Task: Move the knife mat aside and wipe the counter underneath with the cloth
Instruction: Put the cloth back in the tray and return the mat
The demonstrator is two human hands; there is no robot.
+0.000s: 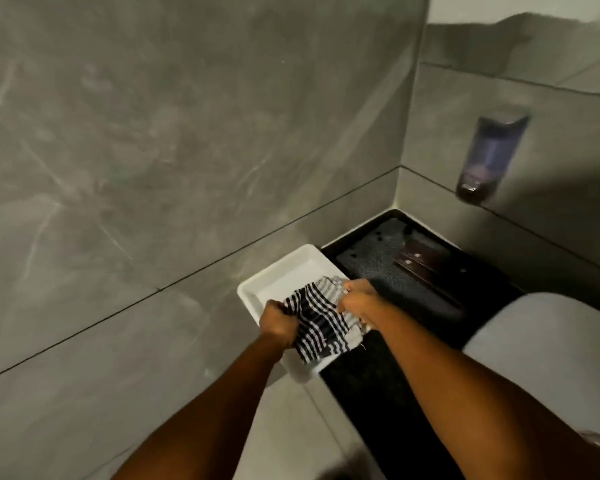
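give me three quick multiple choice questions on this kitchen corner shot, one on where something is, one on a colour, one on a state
1. Where does the grey dotted knife mat lie?
A. on the black counter in the wall corner
B. inside the white rectangular tray
C. hung on the wall

2. What pattern has the cloth?
A. plain red
B. black and white stripes
C. green dots

3. What are the hands doing?
A. both hang free
B. only one holds the cloth
C. the left hand and the right hand both grip the cloth

Answers: 1 A, the mat sits on the dark counter where the two grey walls meet, with dark-handled knives on it. 2 B, dark and pale bands cross the fabric. 3 C, each hand is closed on one end of the cloth, above the tray.
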